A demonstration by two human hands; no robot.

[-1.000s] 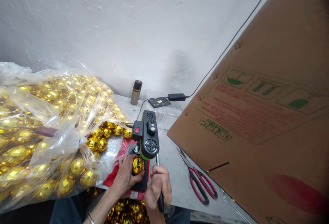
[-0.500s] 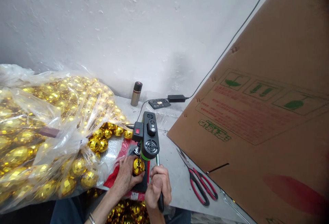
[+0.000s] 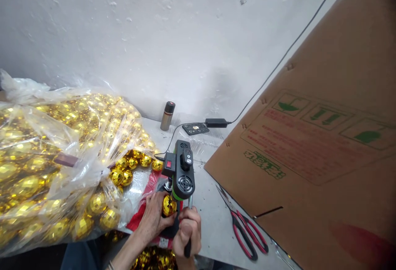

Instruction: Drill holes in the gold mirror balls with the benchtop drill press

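Note:
A gold faceted ball (image 3: 169,205) rests on the dark base of what looks like a small bench drill press (image 3: 185,171), just below its head. My left hand (image 3: 154,216) holds the ball from the left, fingers behind it and thumb in front. Wrapped around the press's black-handled metal lever (image 3: 187,248) is my right hand (image 3: 188,230), at the right of the base. Where the tool tip meets the ball is hidden under the head. Red plastic (image 3: 136,218) lies beneath the base.
A clear bag (image 3: 107,173) of gold balls fills the left, several balls spilling out. Red-and-black scissors (image 3: 244,228) lie at right beside a large cardboard box (image 3: 303,138). Behind stand a spray can (image 3: 167,116) and a power adapter (image 3: 215,123) with its cord. More balls (image 3: 154,258) sit below.
The camera view has shifted slightly, so the scene sits lower and to the right. My right hand and the lever have moved a little left relative to the press. My left hand keeps the ball.

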